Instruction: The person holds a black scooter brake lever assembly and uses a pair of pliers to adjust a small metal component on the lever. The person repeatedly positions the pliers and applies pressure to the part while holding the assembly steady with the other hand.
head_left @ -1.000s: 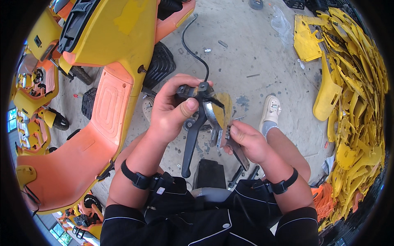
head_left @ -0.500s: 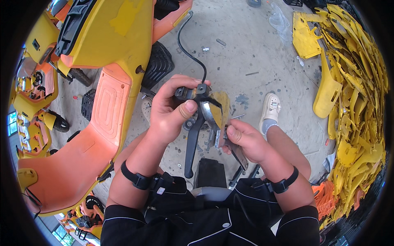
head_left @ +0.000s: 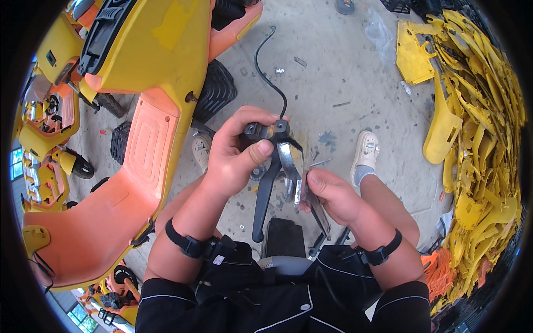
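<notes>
My left hand (head_left: 236, 155) grips a black brake lever assembly (head_left: 272, 132), thumb across its clamp; its lever (head_left: 261, 211) hangs downward and a black cable (head_left: 282, 94) curves up from it. A shiny curved metal piece (head_left: 288, 166) sits just right of the lever, under the clamp. My right hand (head_left: 327, 191) pinches a flat metal part (head_left: 316, 211) that meets this shiny piece and extends down below my fingers. Exactly how these pieces join is hard to make out. Thin metal bits (head_left: 322, 162) show beyond my right thumb.
A yellow-and-pink scooter body (head_left: 144, 144) stands at left, other scooters (head_left: 47, 133) behind it, near black crates (head_left: 214, 89). A large heap of yellow plastic panels (head_left: 477, 155) fills the right, orange pieces (head_left: 436, 272) below it. A black block (head_left: 283, 238) sits between my legs.
My left hand, the lever assembly and the cable have shifted a little right and down. The yellowish area beside the shiny piece shows less. Both hands keep their grips.
</notes>
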The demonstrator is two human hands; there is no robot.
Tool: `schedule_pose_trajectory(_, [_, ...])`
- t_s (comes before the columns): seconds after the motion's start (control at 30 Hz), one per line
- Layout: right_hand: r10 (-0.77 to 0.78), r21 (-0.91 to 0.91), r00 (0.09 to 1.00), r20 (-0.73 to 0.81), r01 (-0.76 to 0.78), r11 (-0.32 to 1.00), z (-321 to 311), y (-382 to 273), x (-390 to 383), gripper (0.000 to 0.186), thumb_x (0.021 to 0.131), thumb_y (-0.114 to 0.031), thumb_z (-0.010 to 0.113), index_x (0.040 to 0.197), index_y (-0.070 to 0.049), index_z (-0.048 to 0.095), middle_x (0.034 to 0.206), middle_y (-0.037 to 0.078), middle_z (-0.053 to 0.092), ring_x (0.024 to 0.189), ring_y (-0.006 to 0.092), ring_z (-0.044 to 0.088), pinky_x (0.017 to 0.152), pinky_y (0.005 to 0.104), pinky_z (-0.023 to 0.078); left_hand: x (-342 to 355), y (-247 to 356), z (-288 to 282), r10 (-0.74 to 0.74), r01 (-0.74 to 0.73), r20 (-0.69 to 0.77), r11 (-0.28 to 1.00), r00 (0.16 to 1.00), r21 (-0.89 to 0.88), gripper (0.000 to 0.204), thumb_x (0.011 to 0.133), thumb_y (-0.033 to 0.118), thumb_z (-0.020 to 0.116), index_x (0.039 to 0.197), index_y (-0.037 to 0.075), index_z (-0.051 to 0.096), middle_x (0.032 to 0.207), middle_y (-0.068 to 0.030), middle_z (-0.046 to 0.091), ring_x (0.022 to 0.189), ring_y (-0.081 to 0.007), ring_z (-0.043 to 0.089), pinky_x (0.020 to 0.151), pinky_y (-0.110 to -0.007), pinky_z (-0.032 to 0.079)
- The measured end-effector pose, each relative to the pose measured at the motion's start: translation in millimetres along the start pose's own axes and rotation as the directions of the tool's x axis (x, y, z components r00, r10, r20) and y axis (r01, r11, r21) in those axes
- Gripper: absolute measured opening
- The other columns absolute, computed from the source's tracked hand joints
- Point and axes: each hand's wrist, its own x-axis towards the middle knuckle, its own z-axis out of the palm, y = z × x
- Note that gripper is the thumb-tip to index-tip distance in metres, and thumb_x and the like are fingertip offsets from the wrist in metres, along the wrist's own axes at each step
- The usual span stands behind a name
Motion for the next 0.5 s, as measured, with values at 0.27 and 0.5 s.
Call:
schedule_pose_trajectory(0.27, [-0.019, -0.015, 0.997, -0.078, 0.018, 1.0, 7.3, -0.2, -1.4, 0.052, 0.097, -0.052, 0.057, 0.109, -0.001, 0.061, 0.092, 0.005, 0.064, 0.075, 0.0103, 0.053, 0.066, 0.0252, 0.044, 0.0, -0.5, 0.7, -0.005, 0.005, -0.001, 1.0, 1.0, -0.005, 0.035, 0.092, 0.021, 0.07, 0.118, 0.0, 0.058, 0.112, -0.012, 0.063, 0.107, -0.0199, 0.061, 0.094, -0.035, 0.047])
schedule_pose_trajectory(0.5, [-0.041, -0.12, 0.991, -0.127, 0.025, 0.992, 6.2, -6.9, -4.8, 0.056, 0.094, -0.054, 0.061, 0.111, 0.0, 0.063, 0.092, 0.004, 0.065, 0.075, 0.0091, 0.055, 0.066, 0.024, 0.045, -3.9, 7.0, 5.3, -0.099, 0.099, 0.003, 0.988, 0.995, -0.119, 0.04, 0.092, 0.024, 0.07, 0.121, 0.0, 0.056, 0.114, -0.0126, 0.064, 0.11, -0.0207, 0.061, 0.098, -0.035, 0.047])
